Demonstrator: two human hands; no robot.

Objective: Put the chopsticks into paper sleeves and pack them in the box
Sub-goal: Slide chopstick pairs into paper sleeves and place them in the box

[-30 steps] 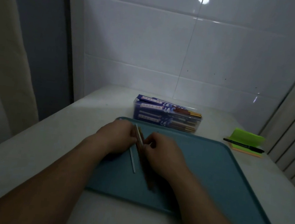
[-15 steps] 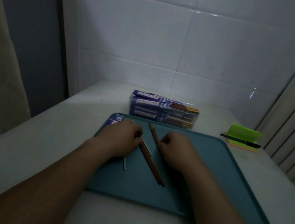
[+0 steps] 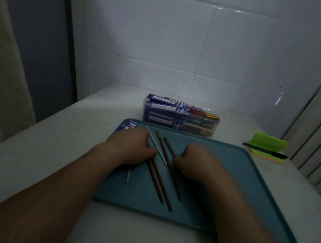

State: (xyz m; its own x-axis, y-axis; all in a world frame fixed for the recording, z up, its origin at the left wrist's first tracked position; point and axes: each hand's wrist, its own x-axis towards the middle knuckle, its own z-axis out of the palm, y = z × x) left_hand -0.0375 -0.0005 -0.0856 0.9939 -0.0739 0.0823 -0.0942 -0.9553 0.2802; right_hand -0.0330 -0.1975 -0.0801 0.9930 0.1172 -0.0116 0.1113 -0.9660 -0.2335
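The chopsticks (image 3: 157, 183) lie loose at the middle of the frame on a teal tray (image 3: 263, 195), fanned between both hands. They are thin, dark brown and straight, and one shows a gold tip. I judge them light, stiff and smooth enough to roll or slip, so they are best pinched near the thick end as an aligned pair. The left hand (image 3: 130, 150) has its fingers curled over the upper ends of two. The right hand (image 3: 197, 163) is also curled and seems to pinch another. A blue patterned paper sleeve (image 3: 128, 126), thin and easily creased, peeks out beyond the left hand. Beside it is a white strip (image 3: 156, 147) that I cannot identify. The clear box (image 3: 180, 117) of sleeved pairs stands on the table (image 3: 63, 140) just beyond the tray.
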